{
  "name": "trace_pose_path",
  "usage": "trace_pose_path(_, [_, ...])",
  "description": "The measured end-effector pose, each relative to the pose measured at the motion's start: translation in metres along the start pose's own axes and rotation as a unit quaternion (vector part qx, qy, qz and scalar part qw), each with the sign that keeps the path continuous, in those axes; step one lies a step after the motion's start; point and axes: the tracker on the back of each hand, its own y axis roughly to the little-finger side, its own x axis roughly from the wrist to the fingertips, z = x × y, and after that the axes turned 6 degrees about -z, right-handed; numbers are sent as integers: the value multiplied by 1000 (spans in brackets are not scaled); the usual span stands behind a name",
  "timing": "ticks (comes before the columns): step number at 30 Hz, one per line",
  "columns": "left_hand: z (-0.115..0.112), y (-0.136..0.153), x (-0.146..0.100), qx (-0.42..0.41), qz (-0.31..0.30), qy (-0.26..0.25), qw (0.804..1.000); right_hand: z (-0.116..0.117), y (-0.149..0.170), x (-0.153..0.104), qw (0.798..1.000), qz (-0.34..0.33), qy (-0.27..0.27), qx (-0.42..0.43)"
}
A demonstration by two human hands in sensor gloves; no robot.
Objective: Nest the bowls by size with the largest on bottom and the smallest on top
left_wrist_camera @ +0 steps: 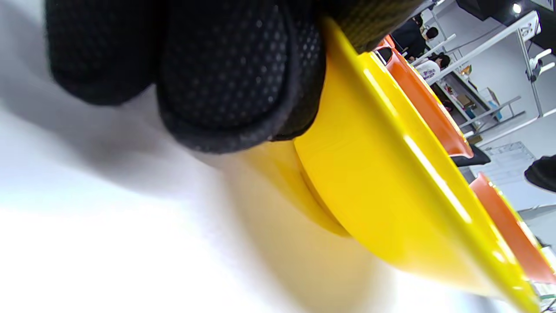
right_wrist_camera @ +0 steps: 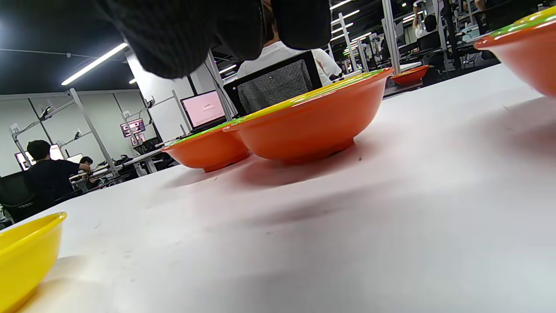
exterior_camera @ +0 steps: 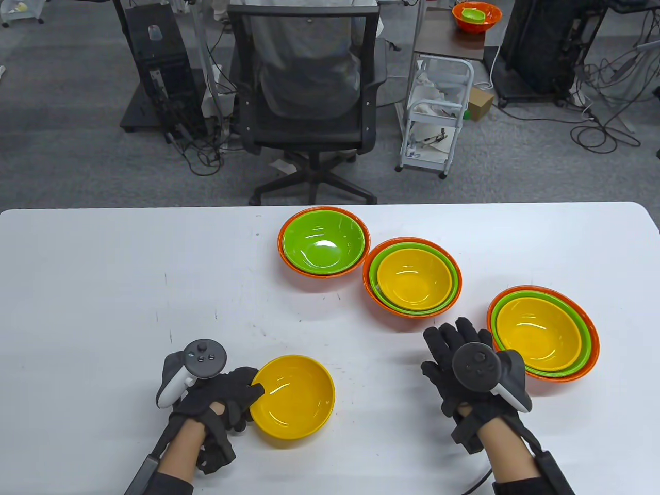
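Note:
A loose yellow bowl [exterior_camera: 292,396] stands on the white table [exterior_camera: 103,289] at the front. My left hand [exterior_camera: 227,397] grips its left rim, thumb over the edge; the left wrist view shows the fingers [left_wrist_camera: 226,78] against the bowl's outer wall [left_wrist_camera: 382,182]. At the back, a green bowl sits inside an orange bowl [exterior_camera: 325,242]. Two nested stacks of orange, green and yellow bowls stand at the middle [exterior_camera: 411,277] and at the right [exterior_camera: 543,333]. My right hand [exterior_camera: 464,356] lies open and flat on the table, holding nothing, just left of the right stack.
An office chair [exterior_camera: 308,93] and a white cart [exterior_camera: 438,118] stand beyond the table's far edge. In the right wrist view the middle stack [right_wrist_camera: 308,121] and the back stack [right_wrist_camera: 208,150] stand ahead, with the yellow bowl [right_wrist_camera: 26,252] at the lower left.

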Motion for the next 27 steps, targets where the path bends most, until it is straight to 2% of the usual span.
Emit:
trace_pose_path(6, [6,-4,6,-36,-5,-9,999,-4,4,0,1000,8,0,4])
trace_pose_path(12, [20,-30,21,-76,-20,-71,994,-4,3,0,1000,7,0,5])
trace_pose_path(19, [40,-70,50,-123,-16,-170,978,-5,5,-1,1000,1,4,11])
trace_pose_path(27, [65,-106,90,-99,32,-198,975,-4,6,-3,1000,-1,3,23])
